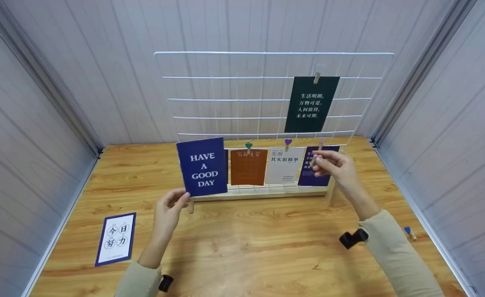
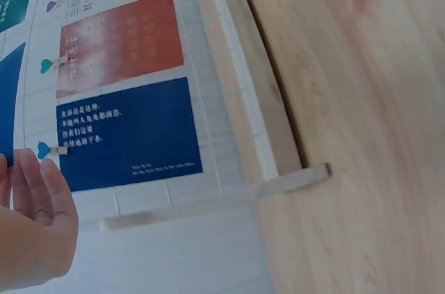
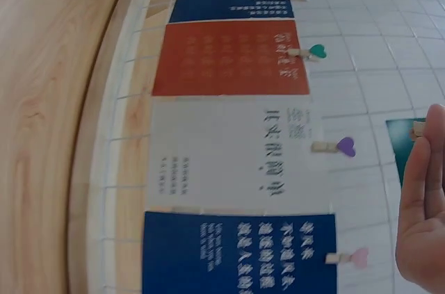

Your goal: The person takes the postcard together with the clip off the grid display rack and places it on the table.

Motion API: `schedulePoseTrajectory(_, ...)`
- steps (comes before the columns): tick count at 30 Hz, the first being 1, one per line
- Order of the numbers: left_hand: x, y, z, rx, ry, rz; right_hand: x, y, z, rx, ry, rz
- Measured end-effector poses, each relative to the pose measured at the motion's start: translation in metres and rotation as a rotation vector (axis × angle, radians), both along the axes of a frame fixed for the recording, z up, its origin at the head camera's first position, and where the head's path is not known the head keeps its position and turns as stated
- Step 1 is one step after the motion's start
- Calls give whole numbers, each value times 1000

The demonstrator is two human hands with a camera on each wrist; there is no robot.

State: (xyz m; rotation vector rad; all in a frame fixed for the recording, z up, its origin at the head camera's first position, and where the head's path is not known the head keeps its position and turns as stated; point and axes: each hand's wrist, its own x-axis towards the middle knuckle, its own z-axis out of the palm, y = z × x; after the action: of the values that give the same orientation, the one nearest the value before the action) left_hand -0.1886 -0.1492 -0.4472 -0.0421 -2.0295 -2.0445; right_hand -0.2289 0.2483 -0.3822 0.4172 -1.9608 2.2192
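My left hand (image 1: 170, 212) pinches a blue card (image 1: 202, 167) reading "HAVE A GOOD DAY" by its lower left corner. The card is upright in front of the white wire grid (image 1: 213, 99) and overlaps its lower left part. On the right, my right hand (image 1: 338, 167) pinches a small wooden clothespin (image 3: 418, 129) between thumb and fingertips. In the head view that hand overlaps a blue card (image 1: 308, 181) on the grid's bottom row. Also on that row hang a white card (image 1: 283, 171), an orange card (image 1: 248, 171) and another blue card (image 2: 132, 134), each under a heart clip.
A dark green card (image 1: 311, 105) is clipped high on the grid's right side. A white card with a blue border (image 1: 116, 239) lies at the table's left. A blue heart clothespin (image 1: 410, 233) lies far right. Wall panels (image 1: 448, 123) enclose the wooden table (image 1: 250, 247).
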Motion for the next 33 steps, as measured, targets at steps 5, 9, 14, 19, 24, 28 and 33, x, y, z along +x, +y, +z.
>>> schedulePoseTrajectory(5,10,-18,-18,29,-61,38,10,18,-18,-27,-48,-37)
schedulePoseTrajectory(9,9,-43,-57,70,-31,18,16,33,-32,-45,-101,-64)
schedulePoseTrajectory(14,-18,-91,-151,79,-42,9,24,54,-47,-66,-153,-94)
schedulePoseTrajectory(19,-18,-114,-179,66,-157,95,-20,142,-155,-90,-124,25)
schedulePoseTrajectory(24,1,-124,-160,114,-153,55,-17,179,-172,-137,-167,83)
schedulePoseTrajectory(28,18,-129,-140,108,-170,12,-18,216,-195,-91,-245,-12)
schedulePoseTrajectory(33,30,-131,-127,27,-321,53,-8,243,-210,-28,-366,-158)
